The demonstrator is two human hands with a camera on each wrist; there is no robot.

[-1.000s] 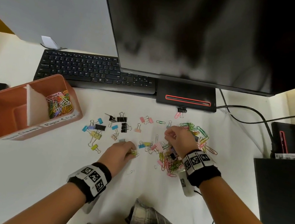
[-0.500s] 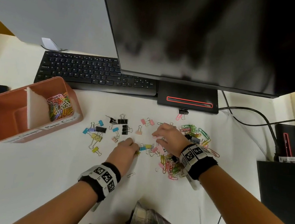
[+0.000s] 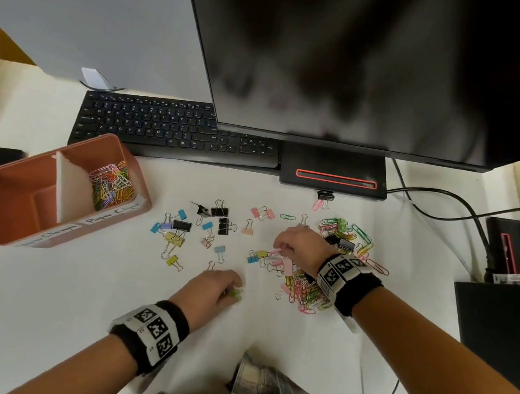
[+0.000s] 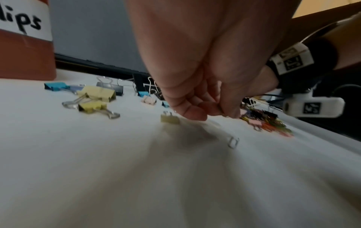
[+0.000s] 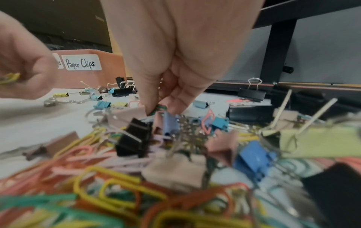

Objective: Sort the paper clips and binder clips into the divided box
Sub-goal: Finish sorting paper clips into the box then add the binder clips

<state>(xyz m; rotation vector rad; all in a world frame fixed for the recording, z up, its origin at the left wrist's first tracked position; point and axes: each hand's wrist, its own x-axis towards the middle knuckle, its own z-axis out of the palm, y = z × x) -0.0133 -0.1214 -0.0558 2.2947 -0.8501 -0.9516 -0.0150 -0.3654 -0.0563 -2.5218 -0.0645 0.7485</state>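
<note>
While the divided box (image 3: 61, 231) is sitting at the far left of the table (image 3: 24, 315), its long axis is running from near left to far right, and the white divider (image 3: 68, 188) is crossing it. Colored paper clips (image 3: 112, 185) are lying in the far compartment, which carries the label "Paper Clips" (image 5: 81, 62). Scattered binder clips (image 3: 179, 226) are lying to the right of the box. The left hand (image 3: 211, 292) is hovering low with its fingers curled around yellow-green clips (image 3: 233, 293). The right hand (image 3: 301, 246) is pinching a few paper clips (image 5: 159, 108) between thumb and fingertips, just above the mixed pile (image 3: 306, 292), whose clips are pointing every way.
</note>
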